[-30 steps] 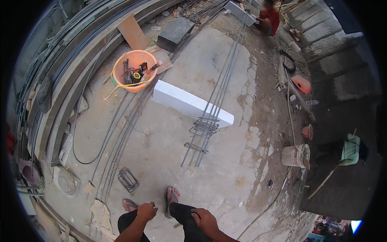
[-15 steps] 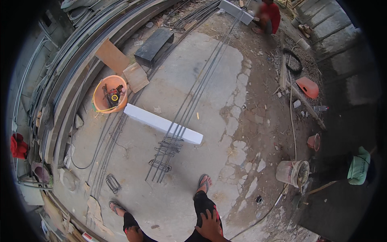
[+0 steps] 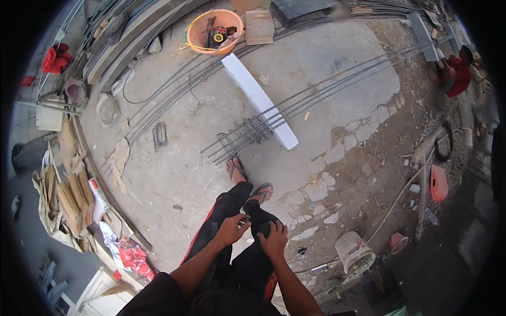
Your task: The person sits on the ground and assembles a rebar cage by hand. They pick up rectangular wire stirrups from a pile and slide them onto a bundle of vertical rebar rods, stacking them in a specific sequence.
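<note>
My left hand (image 3: pixel 232 230) hovers at my left thigh, fingers loosely bent and apart, with nothing visible in it. Against my right knee lies my right hand (image 3: pixel 273 239), its fingers spread over the dark trouser cloth. Just ahead of my sandalled feet, several long steel reinforcing bars (image 3: pixel 321 90) rest across a white rectangular block (image 3: pixel 253 94). A cluster of bent wire stirrups (image 3: pixel 252 130) is gathered around the bars at their near end. Neither hand touches the steel. Apart from these, a small bundle of stirrups (image 3: pixel 159 135) lies on the concrete to the left.
An orange bucket (image 3: pixel 198 32) holding tools stands at the back beside stacked beams (image 3: pixel 138 50). A person in red (image 3: pixel 459 73) crouches by the bars' far end at another block (image 3: pixel 423 36). Right of me are a dirty white bucket (image 3: pixel 350 247) and a hose (image 3: pixel 392 208).
The view has swung right, so the bars now slant toward the upper right. My feet have come close together by the stirrup end. Both forearms now show; the left hand looks lifted off the knee.
</note>
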{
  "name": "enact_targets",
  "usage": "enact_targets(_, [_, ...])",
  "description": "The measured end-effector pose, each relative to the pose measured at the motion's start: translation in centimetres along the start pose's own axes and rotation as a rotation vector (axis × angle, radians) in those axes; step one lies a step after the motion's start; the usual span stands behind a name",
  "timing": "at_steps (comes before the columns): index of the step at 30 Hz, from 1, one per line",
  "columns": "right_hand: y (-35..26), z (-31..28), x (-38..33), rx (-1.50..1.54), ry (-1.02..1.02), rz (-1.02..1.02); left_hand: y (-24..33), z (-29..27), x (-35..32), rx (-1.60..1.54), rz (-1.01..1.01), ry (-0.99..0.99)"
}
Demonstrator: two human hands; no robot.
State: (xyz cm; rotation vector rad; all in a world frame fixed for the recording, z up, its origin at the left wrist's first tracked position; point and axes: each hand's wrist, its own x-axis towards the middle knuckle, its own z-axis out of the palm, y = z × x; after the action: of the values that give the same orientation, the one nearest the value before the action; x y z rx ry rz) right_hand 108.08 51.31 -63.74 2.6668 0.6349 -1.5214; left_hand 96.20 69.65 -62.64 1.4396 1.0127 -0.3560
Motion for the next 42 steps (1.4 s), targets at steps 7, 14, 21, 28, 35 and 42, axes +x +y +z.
enact_targets(7, [0.0, -18.0, 17.5, 0.34, 0.239, -0.238, -1.6, -9.7, 9.9, -0.528, -0.21, 0.372])
enact_targets(14, [-10.6, -16.6, 38.4, 0.037, -0.01, -0.666, -9.6, -10.6, 16.8, -0.628, -0.359, 0.707])
enact_targets(21, [-14.5, -8.5, 52.7, -0.446, -0.078, -0.9, -19.1, -6.7, 32.0, 0.167, -0.425, 0.876])
enact_targets(28, [-14.6, -6.9, 54.8, -0.335, -0.414, -0.9, -18.8, -4.4, 35.7, 0.083, -0.32, 0.926])
enact_targets(35, [-14.0, -5.6, 54.4, 0.013, -0.71, -0.686, -17.6, -2.4, 37.2, -0.505, 0.083, 0.61])
enact_targets(42, [-14.8, -6.5, 52.7, -0.185, -0.528, -0.866, -15.6, -4.2, 35.9, -0.322, -0.014, 0.642])
